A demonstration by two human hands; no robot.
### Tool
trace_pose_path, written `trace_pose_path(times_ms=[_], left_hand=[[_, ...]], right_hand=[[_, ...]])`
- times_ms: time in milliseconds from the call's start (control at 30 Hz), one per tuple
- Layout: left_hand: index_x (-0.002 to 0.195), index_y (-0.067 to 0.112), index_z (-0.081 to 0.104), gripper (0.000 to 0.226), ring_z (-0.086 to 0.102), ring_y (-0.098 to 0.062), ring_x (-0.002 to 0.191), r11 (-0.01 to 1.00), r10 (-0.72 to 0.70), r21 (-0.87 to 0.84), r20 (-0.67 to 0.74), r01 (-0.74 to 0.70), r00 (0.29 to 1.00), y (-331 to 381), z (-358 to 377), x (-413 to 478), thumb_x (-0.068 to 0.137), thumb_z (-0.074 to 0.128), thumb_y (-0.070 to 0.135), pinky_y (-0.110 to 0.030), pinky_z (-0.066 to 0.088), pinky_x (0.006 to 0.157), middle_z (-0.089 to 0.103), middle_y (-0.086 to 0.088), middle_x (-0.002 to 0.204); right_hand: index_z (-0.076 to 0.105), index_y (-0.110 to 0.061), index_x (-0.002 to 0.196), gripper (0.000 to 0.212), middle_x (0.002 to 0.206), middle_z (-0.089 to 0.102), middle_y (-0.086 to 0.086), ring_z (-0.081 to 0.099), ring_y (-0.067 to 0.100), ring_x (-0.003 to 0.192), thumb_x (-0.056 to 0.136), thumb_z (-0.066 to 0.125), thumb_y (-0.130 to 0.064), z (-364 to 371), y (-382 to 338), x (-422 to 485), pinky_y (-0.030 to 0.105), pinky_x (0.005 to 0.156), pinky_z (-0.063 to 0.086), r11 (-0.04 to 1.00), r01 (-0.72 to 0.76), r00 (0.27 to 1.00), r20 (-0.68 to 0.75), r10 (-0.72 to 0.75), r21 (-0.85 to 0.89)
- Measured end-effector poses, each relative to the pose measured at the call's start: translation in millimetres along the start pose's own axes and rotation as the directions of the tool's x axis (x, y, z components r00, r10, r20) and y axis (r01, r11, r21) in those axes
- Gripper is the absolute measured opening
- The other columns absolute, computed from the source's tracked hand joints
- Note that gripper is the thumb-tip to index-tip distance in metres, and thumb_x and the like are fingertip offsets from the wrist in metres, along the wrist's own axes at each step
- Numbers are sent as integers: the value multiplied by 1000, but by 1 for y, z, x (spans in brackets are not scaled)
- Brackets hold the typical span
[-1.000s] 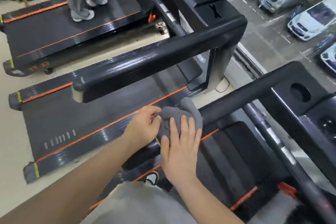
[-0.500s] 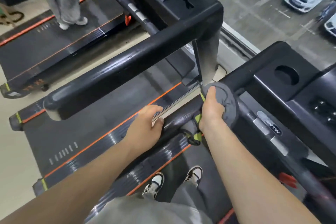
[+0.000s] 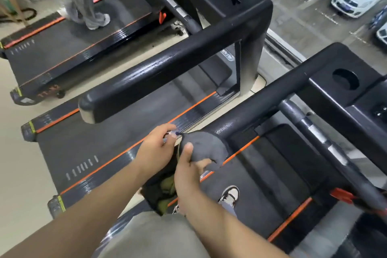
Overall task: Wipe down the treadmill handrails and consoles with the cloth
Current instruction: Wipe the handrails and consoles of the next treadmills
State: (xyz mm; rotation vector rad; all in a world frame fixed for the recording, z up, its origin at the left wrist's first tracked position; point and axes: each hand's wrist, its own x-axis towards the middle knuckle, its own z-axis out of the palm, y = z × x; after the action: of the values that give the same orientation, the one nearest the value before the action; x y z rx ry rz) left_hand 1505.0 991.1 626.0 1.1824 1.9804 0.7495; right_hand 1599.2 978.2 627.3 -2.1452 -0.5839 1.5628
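Right hand [image 3: 188, 172] clenched on the grey cloth [image 3: 201, 148], thumb on top, fingers under. The cloth is bunched over the near end of the black handrail [image 3: 272, 98] of the treadmill the person stands on. Left hand [image 3: 155, 151] sits just beside the cloth with its fingers curled. It may be pinching something small at the tips, but that spot is blurred and I cannot tell.

Risks from here, judged:
- The cloth is wadded, not spread. A stroke up the rail would likely clean only the top and leave the sides and underside untouched.
- The grip takes one edge of the wad. If the cloth drags on the rubbery rail it could pull loose and drop into the gap toward the next treadmill [image 3: 117, 144].
- The left hand is close enough to the cloth to block or snag the first stroke.
- The person stands on the belt [image 3: 261, 184], shoe [image 3: 230, 195] visible, and leans to the side. A long reach toward the console [image 3: 326, 81] could upset their balance.
- A red clip [image 3: 343, 195] hangs at the crossbar [image 3: 314, 132]. A careless swipe there could knock it off.
- Wiping the console later could press buttons by accident.

Most of the rail and the console look not yet wiped.
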Motion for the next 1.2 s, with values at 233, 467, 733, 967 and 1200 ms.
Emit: trace_pose_path(times_ms=[233, 467, 733, 967, 1200], left_hand=[[128, 21, 64, 28, 59, -16, 117, 998, -62, -22, 14, 62, 998, -21, -17, -18, 104, 50, 24, -32, 43, 104, 66, 3, 125], [123, 15, 65, 27, 57, -13, 114, 990, -86, -111, -39, 81, 995, -40, -26, -40, 107, 45, 24, -24, 37, 97, 64, 5, 115], [118, 26, 66, 24, 57, -3, 105, 967, -189, -199, -150, 157, 970, -68, -49, -53, 107, 44, 27, -26, 41, 95, 67, 11, 109], [103, 5, 64, 26, 57, -25, 86, 977, -110, -195, -95, 90, 989, -56, -37, -50, 107, 46, 23, -25, 43, 80, 63, -12, 86], [121, 22, 69, 23, 61, -7, 112, 970, -70, -242, -118, 39, 991, -52, -18, -58, 105, 52, 23, -28, 45, 103, 69, 11, 117]], right_hand=[[13, -13, 164, 101, 169, 23, 11, 32, 35, 150, 92, 32, -81, -50, -71, 70, 51, 123, 25, 982, 50, 986, -164, -19, 183], [2, -37, 163, 124, 169, 23, -2, 33, 30, 150, 64, 32, -104, -20, -31, 40, 53, 122, 27, 967, 63, 988, -152, -26, 247], [48, -32, 146, 129, 136, 64, -2, 68, 30, 117, 42, 48, -110, 37, 55, -39, 51, 103, 51, 910, -377, 885, 357, 299, 172], [49, -12, 143, 80, 136, 65, 10, 69, 29, 110, 93, 46, -74, -23, -33, 29, 48, 93, 59, 947, 33, 999, 12, -39, 320], [10, 7, 159, 84, 160, 20, 31, 27, 43, 146, 102, 42, -46, -12, -9, 44, 46, 123, 23, 873, 437, 854, -206, -478, -214]])
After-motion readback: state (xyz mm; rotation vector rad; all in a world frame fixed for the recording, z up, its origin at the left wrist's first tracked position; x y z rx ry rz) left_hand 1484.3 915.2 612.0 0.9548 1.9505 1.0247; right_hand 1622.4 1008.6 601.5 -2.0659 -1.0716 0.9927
